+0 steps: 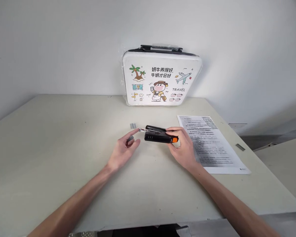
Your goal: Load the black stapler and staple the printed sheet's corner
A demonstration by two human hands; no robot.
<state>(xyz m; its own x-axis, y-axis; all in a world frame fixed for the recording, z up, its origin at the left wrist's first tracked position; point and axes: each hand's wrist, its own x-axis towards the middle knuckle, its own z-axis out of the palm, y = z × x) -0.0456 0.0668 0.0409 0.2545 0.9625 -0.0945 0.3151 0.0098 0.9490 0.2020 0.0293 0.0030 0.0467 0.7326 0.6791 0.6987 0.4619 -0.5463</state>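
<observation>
A black stapler (pixel 158 135) with an orange patch at its rear end is gripped in my right hand (pixel 182 144), held above the table. Its top is swung apart from the base, and a metal staple tray (pixel 142 130) sticks out at the front. The index fingertip of my left hand (pixel 123 149) touches the end of that tray. Under this finger, the curled fingers hold a small grey strip of staples (pixel 130 138), partly hidden. Just beyond my left hand, short staple strips (pixel 133 125) lie on the table.
A white cartoon-printed case (pixel 162 79) with a black handle stands against the wall at the back. Right of my right hand lies a printed sheet (pixel 212 148). Another staple strip (pixel 240 147) rests near the right edge of the table (pixel 88 138).
</observation>
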